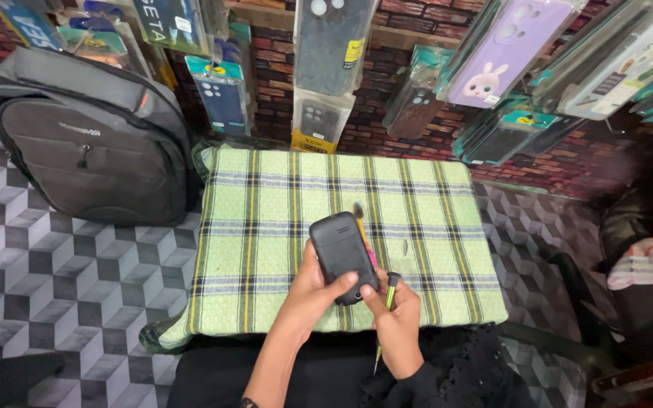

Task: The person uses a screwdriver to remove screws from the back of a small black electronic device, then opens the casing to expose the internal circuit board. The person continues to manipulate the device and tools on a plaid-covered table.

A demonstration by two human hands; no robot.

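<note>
My left hand grips a small black phone from its lower left, back side up, over a green plaid cloth. My right hand touches the phone's bottom end with the thumb and holds a slim green-and-black screwdriver, whose shaft points down past the palm. A thin brush with an orange handle lies on the cloth just behind the phone, and a pink sliver shows at the phone's right edge. A tiny metal bit rests on the cloth to the right.
A grey backpack leans at the left on the cube-patterned surface. Packaged phone cases hang along the brick wall behind. A dark chair with a striped cloth stands at the right.
</note>
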